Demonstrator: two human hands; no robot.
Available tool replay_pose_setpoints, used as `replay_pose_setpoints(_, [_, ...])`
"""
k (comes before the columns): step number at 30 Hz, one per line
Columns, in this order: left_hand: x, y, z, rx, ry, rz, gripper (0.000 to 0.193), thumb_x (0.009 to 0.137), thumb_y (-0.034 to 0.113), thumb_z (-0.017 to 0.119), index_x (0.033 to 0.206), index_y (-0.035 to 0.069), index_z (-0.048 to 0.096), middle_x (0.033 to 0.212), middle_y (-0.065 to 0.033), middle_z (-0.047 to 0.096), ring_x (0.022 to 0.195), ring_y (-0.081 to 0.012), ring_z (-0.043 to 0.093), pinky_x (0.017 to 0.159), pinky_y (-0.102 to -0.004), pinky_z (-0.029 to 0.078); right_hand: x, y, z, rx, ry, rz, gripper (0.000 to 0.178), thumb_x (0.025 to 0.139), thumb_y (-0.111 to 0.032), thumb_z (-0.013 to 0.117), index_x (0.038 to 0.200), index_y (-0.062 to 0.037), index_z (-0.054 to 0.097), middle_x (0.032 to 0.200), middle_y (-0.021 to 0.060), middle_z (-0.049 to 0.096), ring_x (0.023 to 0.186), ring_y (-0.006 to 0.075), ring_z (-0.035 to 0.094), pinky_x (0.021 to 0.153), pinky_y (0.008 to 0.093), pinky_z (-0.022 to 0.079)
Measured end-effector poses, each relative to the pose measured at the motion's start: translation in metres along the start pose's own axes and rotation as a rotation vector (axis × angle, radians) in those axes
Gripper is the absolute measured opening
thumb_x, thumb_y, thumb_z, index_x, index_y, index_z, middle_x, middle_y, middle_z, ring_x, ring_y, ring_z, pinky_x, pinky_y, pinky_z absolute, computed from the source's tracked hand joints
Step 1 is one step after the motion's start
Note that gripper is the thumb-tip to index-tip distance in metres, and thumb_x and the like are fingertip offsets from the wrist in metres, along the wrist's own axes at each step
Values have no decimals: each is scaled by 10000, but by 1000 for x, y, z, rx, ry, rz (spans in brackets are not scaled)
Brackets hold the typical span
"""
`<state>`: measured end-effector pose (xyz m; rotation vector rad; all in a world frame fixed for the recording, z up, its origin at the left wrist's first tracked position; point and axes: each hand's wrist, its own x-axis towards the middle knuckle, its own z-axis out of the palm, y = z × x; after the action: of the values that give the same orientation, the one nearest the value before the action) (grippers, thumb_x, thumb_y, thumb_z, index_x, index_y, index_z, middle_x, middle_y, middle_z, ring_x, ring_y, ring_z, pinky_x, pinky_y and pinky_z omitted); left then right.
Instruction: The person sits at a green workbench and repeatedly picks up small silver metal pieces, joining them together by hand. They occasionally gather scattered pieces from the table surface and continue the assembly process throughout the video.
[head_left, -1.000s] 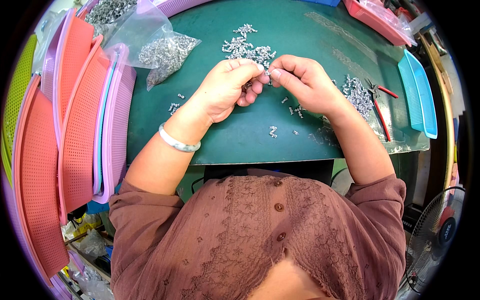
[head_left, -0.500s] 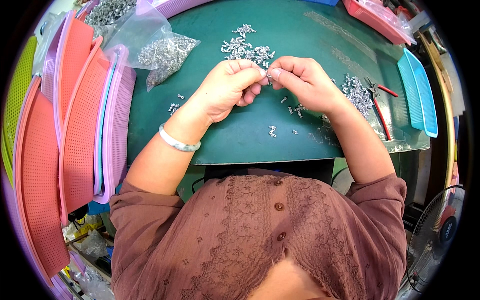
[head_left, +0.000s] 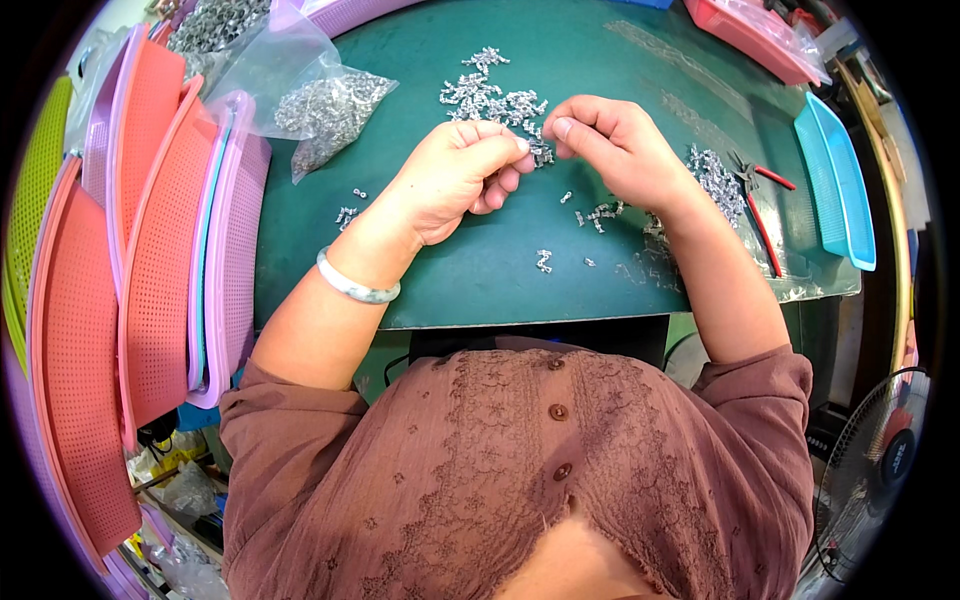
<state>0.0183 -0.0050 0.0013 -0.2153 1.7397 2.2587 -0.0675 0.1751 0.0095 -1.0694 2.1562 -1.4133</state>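
My left hand [head_left: 462, 172], with a pale bangle at its wrist, pinches thumb against index finger over the green table. Whatever lies in that pinch is too small to make out. A short gap to the right, my right hand [head_left: 622, 155] is closed with its thumb against curled fingers; I cannot see what is between them. Just beyond both hands spreads a heap of small silver metal pieces [head_left: 482, 98], partly hidden by the left fingertips. Several loose silver pieces [head_left: 602, 215] lie below my right hand, and a second silver pile [head_left: 714, 188] sits beyond my right forearm.
Red-handled pliers [head_left: 765, 237] lie beside the right pile. A blue basket [head_left: 838, 190] stands at the right edge. A clear bag of silver pieces [head_left: 335, 112] rests at back left. Stacked coral baskets [head_left: 165, 290] crowd the left side; a fan [head_left: 880, 465] is at lower right.
My right hand has drawn slightly away from the left, to the right and upward, so their fingertips are now apart. The left hand has barely moved and keeps its pinch.
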Motion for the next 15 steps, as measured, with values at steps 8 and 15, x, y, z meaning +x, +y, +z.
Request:
replay_pose_setpoints(8, [-2, -11, 8, 663, -117, 279, 150, 830, 121, 563, 738, 8, 599, 592, 43, 493, 546, -26, 404, 474, -207, 350, 1, 14, -4, -298, 67, -199, 112, 733, -85, 608, 812, -6, 616, 733, 119, 594, 656, 223, 568, 599, 321, 454])
replay_pose_setpoints(15, [-8, -7, 15, 831, -160, 249, 232, 829, 179, 608, 678, 8, 564, 557, 58, 434, 535, -30, 358, 464, -217, 316, -1, 13, -2, -518, 28, -266, 86, 684, -85, 633, 752, -35, 615, 777, 109, 574, 809, 291, 543, 718, 370, 444])
